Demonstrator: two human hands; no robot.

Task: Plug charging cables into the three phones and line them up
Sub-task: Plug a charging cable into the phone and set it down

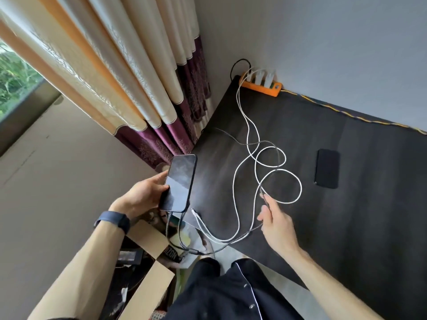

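Observation:
My left hand grips a dark phone, screen up, over the left corner of the dark table. A dark cable hangs from the phone's lower end. My right hand pinches that dark cable just above the table. Two white cables run in loops from the orange power strip at the far corner; their free plugs lie near the table's front edge. A second black phone lies flat to the right. I see no third phone.
Cream and purple curtains hang left of the table beside a window. An open cardboard box with clutter stands on the floor below my left arm. A yellow-blue cord runs along the table's back edge by the wall.

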